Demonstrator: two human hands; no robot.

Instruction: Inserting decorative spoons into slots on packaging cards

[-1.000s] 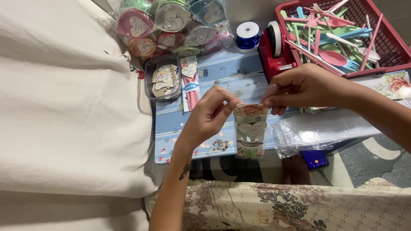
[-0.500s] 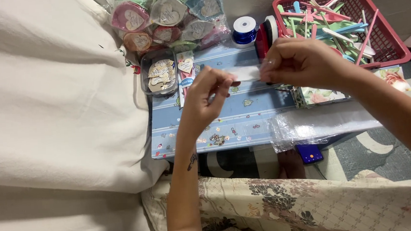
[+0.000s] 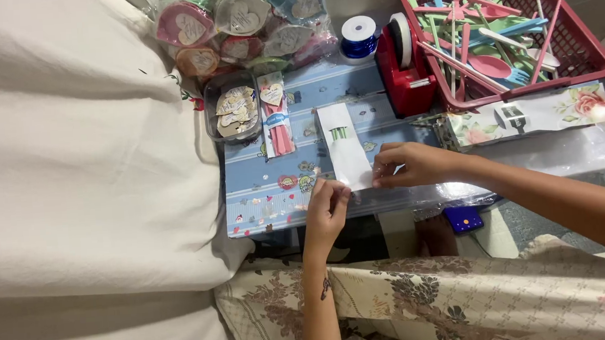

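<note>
The person sits at a small blue patterned table [image 3: 276, 200] and both hands work at its near edge. The left hand [image 3: 328, 207] has its fingers bent together, and its fingertips [image 3: 339, 192] pinch the near left corner of a narrow white paper packet [image 3: 347, 149]. The right hand [image 3: 409, 166] comes from the right side; its fingers press and grasp the near right corner of the same packet. The packet lies flat on the table, in the middle, with its long side going from near to far, and it has a small green mark close to its far end.

To the left of the packet there is a slim pack of pink sticks [image 3: 277, 118], and further left a clear box with heart-shaped tags [image 3: 234, 111]. Behind them, at the far side, is a pile of wrapped heart-shaped boxes [image 3: 235, 18] in pink, green and blue. A spool of blue ribbon [image 3: 359, 38] stands just beside a red tape dispenser [image 3: 405, 70]. On the far right a red basket [image 3: 593, 64] holds many plastic spoons and forks. Near the basket lies a stack of floral papers [image 3: 561, 109], and clear plastic bags [image 3: 564, 155] lie under the right forearm.
</note>
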